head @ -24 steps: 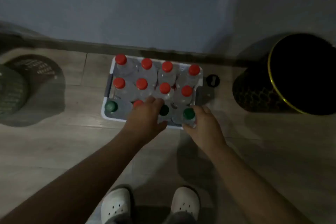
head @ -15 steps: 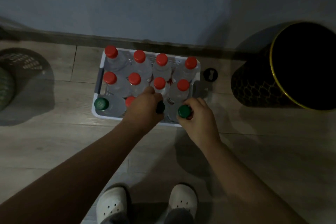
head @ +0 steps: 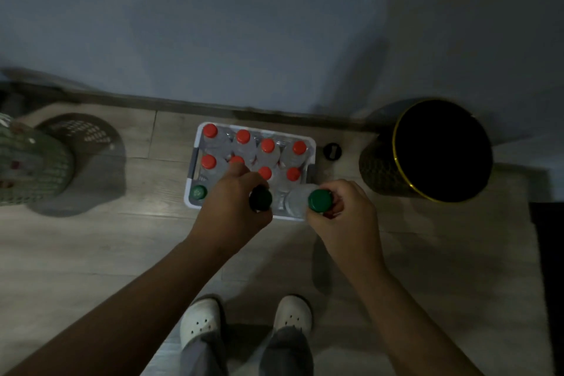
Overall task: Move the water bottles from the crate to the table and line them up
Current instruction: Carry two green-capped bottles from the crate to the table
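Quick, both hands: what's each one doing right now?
Left hand: closed around the neck of a dark-green-capped clear plastic bottle.
Right hand: closed on a bright-green-capped clear plastic bottle.

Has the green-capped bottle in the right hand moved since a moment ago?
Yes. The green-capped bottle has come up out of the crate, its cap now over the near rim, gripped by the right hand.

Packed red-capped bottles (head: 268, 146) crowd the crate (head: 195, 159); floor (head: 122, 241) alongside lies open.

Crate (head: 195, 162) against the far wall (head: 244, 24), bottles (head: 268, 149) inside; basket (head: 33, 168) left, bin (head: 427, 149) right.
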A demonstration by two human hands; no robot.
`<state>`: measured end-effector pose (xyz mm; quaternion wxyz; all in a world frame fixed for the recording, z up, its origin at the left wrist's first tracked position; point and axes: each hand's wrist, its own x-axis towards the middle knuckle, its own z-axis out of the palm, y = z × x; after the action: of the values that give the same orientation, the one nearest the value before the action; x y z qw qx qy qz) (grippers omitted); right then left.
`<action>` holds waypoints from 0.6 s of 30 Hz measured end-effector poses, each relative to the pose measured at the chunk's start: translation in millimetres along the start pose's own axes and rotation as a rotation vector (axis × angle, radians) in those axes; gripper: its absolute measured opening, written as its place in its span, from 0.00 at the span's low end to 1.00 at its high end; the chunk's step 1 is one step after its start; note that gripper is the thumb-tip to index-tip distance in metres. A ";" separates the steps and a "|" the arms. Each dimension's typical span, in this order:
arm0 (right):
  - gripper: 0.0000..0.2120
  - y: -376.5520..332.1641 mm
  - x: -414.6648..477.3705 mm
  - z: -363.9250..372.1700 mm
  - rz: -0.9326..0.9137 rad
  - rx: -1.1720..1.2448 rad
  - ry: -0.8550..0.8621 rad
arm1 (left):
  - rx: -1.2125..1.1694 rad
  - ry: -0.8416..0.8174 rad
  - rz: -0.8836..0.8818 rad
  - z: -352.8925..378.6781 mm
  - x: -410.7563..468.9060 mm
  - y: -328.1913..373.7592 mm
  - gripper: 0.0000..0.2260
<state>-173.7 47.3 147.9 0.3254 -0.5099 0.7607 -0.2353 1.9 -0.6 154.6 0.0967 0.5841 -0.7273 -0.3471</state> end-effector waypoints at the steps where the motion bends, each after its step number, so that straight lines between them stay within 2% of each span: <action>1: 0.14 -15.7 -7.4 -15.1 -0.001 0.004 0.008 | -0.010 0.013 0.005 -17.2 -7.6 12.7 0.14; 7: 0.11 -115.2 -55.0 -106.7 -0.034 0.043 0.072 | -0.027 0.084 0.021 -126.7 -59.7 85.1 0.15; 12: 0.13 -192.9 -99.2 -174.1 -0.064 0.113 0.107 | -0.073 0.163 0.027 -210.3 -112.2 144.2 0.13; 18: 0.15 -273.1 -146.3 -237.0 -0.208 0.175 0.161 | -0.161 0.279 0.022 -298.4 -174.4 198.8 0.15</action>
<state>-138.6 88.6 534.2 0.2806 -0.5352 0.7039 -0.3734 61.5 57.6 544.5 0.2473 0.6091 -0.6829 -0.3187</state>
